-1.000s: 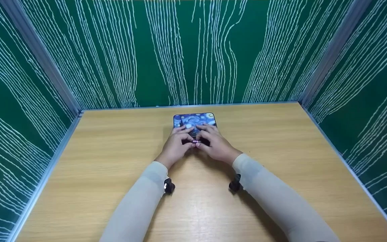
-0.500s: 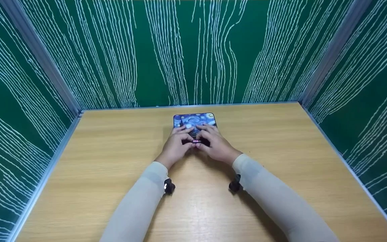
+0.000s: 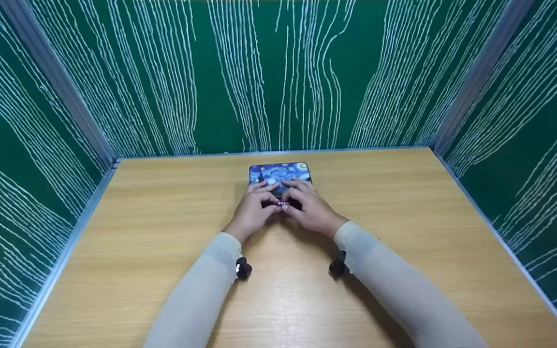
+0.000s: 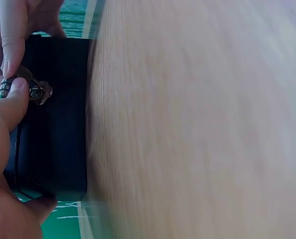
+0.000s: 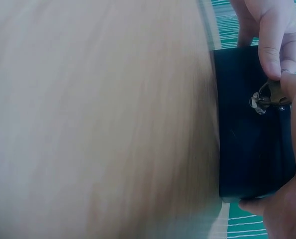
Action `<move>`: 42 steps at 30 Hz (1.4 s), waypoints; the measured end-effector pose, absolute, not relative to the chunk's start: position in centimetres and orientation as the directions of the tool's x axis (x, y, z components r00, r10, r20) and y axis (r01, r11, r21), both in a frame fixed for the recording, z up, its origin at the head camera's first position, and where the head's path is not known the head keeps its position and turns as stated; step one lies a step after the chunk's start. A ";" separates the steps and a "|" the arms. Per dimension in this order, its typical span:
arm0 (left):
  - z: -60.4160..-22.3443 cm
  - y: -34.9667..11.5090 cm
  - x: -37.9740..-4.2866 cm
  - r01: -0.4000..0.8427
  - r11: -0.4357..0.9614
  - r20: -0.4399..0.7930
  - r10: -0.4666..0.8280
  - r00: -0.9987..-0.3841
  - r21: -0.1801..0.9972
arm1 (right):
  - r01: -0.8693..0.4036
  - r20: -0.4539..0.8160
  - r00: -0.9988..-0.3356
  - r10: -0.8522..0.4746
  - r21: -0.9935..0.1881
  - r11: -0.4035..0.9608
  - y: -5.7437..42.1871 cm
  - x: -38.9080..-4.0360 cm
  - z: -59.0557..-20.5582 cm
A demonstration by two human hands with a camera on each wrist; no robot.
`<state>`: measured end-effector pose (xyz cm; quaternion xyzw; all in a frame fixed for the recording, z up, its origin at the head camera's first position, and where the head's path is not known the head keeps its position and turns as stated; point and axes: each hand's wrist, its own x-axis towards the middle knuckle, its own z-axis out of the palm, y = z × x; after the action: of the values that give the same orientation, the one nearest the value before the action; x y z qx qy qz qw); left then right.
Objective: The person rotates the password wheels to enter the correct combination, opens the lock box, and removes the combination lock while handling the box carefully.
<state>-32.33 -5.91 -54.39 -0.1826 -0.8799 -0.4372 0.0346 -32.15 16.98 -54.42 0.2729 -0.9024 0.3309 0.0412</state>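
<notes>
A box with a blue, swirling painted lid (image 3: 281, 172) sits at the far middle of the table, its dark front facing me. On that front a small metal combination padlock (image 4: 24, 74) hangs by its shackle from a metal clasp (image 5: 259, 103). My left hand (image 3: 253, 209) pinches the padlock between thumb and index finger from the left. From the right, my right hand (image 3: 313, 209) pinches it the same way. Other fingers of both hands lie on the lid and along the box's sides. The fingertips partly cover the padlock's number dials.
The wooden table (image 3: 162, 251) extends around the box on every side. Green panels with white wavy lines (image 3: 278, 77) rise behind it and at both sides, with metal posts (image 3: 63, 82) at the corners. A small black camera is worn on each wrist.
</notes>
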 end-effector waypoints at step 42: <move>-54.4 -5.9 -32.4 0.330 0.574 0.193 0.287 -0.938 0.750 | -0.496 0.226 -0.859 -0.459 -0.589 0.638 16.9 -32.1 -54.3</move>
<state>-32.41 -5.92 -54.45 -0.1738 -0.8868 -0.4275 0.0248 -32.12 16.92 -54.34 0.2638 -0.9047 0.3334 0.0278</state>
